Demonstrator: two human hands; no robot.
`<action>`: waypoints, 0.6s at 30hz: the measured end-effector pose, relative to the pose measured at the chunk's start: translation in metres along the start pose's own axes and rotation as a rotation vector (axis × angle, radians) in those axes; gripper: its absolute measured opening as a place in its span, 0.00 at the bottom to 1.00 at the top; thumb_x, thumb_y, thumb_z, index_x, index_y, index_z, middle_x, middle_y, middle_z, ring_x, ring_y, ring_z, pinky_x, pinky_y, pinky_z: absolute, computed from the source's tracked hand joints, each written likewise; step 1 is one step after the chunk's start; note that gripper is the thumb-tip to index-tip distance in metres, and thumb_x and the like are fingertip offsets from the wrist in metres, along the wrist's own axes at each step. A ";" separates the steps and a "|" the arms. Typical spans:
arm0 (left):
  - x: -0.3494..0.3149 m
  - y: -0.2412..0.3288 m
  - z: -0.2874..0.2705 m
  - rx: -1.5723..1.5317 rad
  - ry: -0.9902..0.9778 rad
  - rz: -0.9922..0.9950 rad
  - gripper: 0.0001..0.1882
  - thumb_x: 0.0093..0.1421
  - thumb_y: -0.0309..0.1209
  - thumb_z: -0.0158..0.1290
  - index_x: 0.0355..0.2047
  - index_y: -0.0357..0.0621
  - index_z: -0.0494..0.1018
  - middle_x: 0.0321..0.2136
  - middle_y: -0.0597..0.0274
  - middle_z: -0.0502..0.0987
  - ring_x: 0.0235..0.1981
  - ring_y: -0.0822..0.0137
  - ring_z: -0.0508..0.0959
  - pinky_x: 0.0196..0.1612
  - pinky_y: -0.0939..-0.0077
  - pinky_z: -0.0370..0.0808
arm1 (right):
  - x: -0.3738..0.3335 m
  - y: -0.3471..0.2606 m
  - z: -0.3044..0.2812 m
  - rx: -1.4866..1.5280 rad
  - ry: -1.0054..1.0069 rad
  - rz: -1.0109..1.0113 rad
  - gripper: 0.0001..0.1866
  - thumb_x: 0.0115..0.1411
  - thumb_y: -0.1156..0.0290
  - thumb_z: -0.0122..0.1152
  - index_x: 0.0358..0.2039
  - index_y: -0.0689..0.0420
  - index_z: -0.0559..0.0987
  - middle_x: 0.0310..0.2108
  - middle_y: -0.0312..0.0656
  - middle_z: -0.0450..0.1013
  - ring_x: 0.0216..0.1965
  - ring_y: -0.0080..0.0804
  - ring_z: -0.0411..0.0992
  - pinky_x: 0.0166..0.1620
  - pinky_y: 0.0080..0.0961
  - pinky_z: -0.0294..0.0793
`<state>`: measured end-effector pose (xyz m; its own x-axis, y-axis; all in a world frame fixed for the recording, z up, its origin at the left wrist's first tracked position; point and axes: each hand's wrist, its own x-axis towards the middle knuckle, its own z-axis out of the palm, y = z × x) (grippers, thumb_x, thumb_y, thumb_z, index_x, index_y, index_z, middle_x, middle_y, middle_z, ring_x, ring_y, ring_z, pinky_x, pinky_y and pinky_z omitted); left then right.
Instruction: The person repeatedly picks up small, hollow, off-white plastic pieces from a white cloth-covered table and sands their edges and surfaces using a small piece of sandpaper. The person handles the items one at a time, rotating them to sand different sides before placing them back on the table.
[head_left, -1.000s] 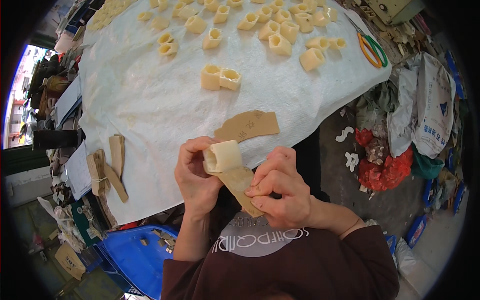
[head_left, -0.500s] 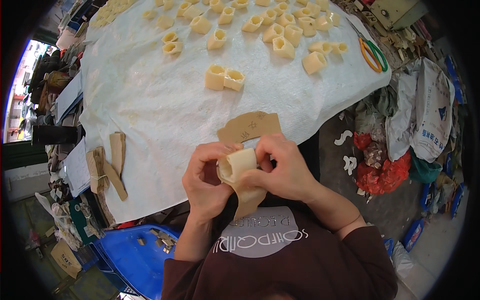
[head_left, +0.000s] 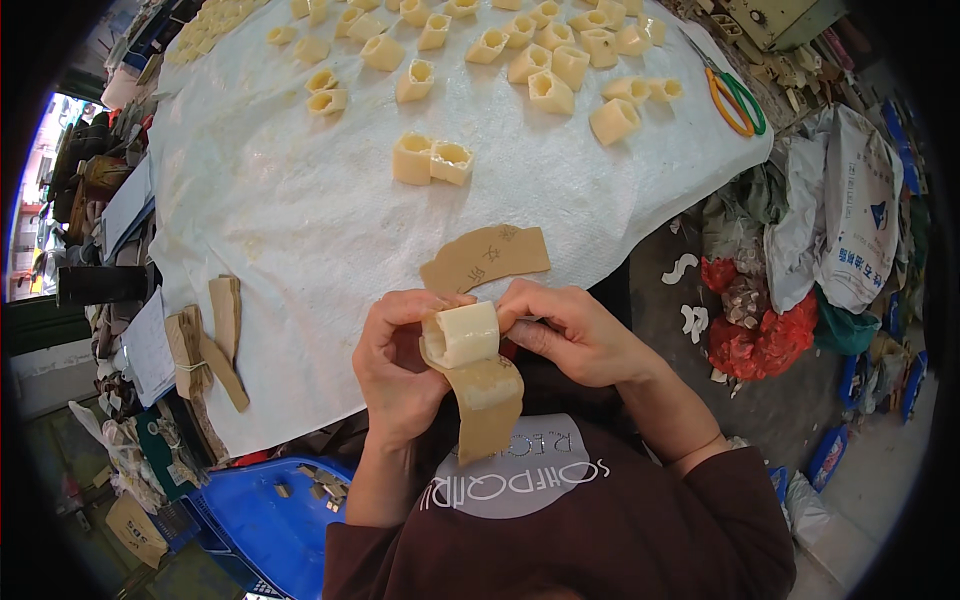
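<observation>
Workshop: a cluttered room, goods crowding both sides of a white sheet [head_left: 300, 240] spread across the work surface.
Sheet's far edge: hollow cream blocks [head_left: 551, 95] stand and lie in a loose crowd, open ends showing; small pale pieces [head_left: 205, 35] mass at the far left corner.
Sheet's middle: two hollow blocks [head_left: 412, 165] side by side, touching.
Sheet's right corner: scissors [head_left: 712, 70] with orange and green handles, lying just inside the edge.
Sheet's near edge: a flat tan piece [head_left: 490, 262], one side scalloped, dark marks on it, lying just beyond the hands.
Sheet's left edge: a tied bundle of tan strips [head_left: 185, 345], with loose strips [head_left: 226, 310] beside it.
Held block: a cream hollow block [head_left: 468, 335] raised at the near edge, open end facing left, a curved tan strip [head_left: 488, 405] hanging under it and covering part of the shirt [head_left: 590, 520].
Left hand: the left hand [head_left: 398, 370] curls round the open end, gripping the block between thumb and fingers.
Right hand: the right hand [head_left: 575, 338] has its fingertips gathered at the block's other end; from here I can't tell whether they pinch anything.
Floor, right: white scraps [head_left: 693, 320], red bags [head_left: 780, 345] and a white sack [head_left: 862, 215].
Lower left: a blue basin [head_left: 265, 515] holding small pieces, below the sheet's corner.
</observation>
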<state>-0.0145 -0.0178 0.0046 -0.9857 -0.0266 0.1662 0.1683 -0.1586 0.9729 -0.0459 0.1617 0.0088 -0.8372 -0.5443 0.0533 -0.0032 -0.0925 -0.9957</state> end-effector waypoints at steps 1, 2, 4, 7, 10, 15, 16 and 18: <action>0.000 -0.001 0.000 -0.005 -0.004 -0.006 0.24 0.38 0.12 0.60 0.36 0.39 0.66 0.36 0.59 0.70 0.39 0.63 0.75 0.43 0.71 0.73 | -0.002 -0.001 0.001 0.097 0.003 0.061 0.06 0.56 0.72 0.53 0.32 0.61 0.73 0.24 0.40 0.70 0.26 0.27 0.68 0.30 0.24 0.65; 0.000 -0.002 0.001 -0.015 0.008 -0.003 0.24 0.38 0.12 0.60 0.36 0.39 0.66 0.36 0.58 0.70 0.40 0.63 0.75 0.43 0.71 0.73 | -0.003 -0.001 0.001 0.097 0.014 0.071 0.07 0.56 0.71 0.54 0.31 0.62 0.72 0.24 0.40 0.71 0.26 0.26 0.68 0.29 0.23 0.65; 0.000 -0.002 0.002 -0.035 0.029 0.005 0.23 0.38 0.12 0.59 0.36 0.39 0.65 0.35 0.58 0.70 0.40 0.63 0.74 0.43 0.71 0.73 | -0.003 -0.001 0.003 0.098 0.035 0.088 0.09 0.56 0.69 0.55 0.29 0.62 0.72 0.24 0.41 0.71 0.24 0.25 0.68 0.27 0.21 0.65; 0.000 0.001 0.004 0.022 -0.002 0.029 0.23 0.38 0.11 0.59 0.35 0.39 0.66 0.36 0.58 0.70 0.40 0.63 0.74 0.43 0.71 0.73 | 0.002 -0.008 0.003 -0.151 0.064 -0.023 0.12 0.54 0.66 0.59 0.25 0.62 0.71 0.22 0.41 0.70 0.23 0.25 0.67 0.27 0.22 0.64; 0.001 0.007 0.008 0.057 -0.025 0.021 0.23 0.38 0.11 0.59 0.35 0.39 0.66 0.36 0.58 0.70 0.40 0.63 0.74 0.43 0.70 0.73 | 0.007 -0.024 0.004 -0.335 0.010 0.138 0.14 0.51 0.65 0.62 0.22 0.62 0.69 0.20 0.40 0.69 0.22 0.29 0.66 0.27 0.24 0.64; 0.000 0.000 0.003 0.056 -0.013 0.032 0.24 0.37 0.11 0.59 0.35 0.40 0.66 0.36 0.58 0.69 0.40 0.62 0.74 0.43 0.70 0.73 | 0.004 -0.015 0.001 -0.401 0.038 -0.057 0.10 0.52 0.69 0.59 0.23 0.61 0.70 0.19 0.40 0.67 0.23 0.34 0.66 0.30 0.26 0.65; 0.001 -0.001 0.002 0.063 -0.018 0.048 0.24 0.37 0.11 0.59 0.35 0.40 0.65 0.36 0.58 0.69 0.40 0.62 0.74 0.43 0.70 0.73 | 0.004 -0.011 0.000 -0.409 0.043 -0.094 0.09 0.52 0.70 0.58 0.24 0.61 0.70 0.20 0.41 0.67 0.24 0.35 0.67 0.31 0.26 0.65; 0.001 -0.001 0.001 0.036 -0.028 0.050 0.25 0.37 0.11 0.59 0.36 0.40 0.65 0.36 0.58 0.69 0.40 0.62 0.74 0.43 0.70 0.73 | 0.003 -0.003 -0.003 -0.364 0.028 -0.155 0.06 0.53 0.72 0.56 0.26 0.61 0.72 0.24 0.41 0.68 0.27 0.34 0.67 0.32 0.25 0.65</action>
<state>-0.0158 -0.0164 0.0040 -0.9759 -0.0064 0.2183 0.2174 -0.1222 0.9684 -0.0499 0.1633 0.0122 -0.8262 -0.5238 0.2076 -0.3199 0.1329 -0.9381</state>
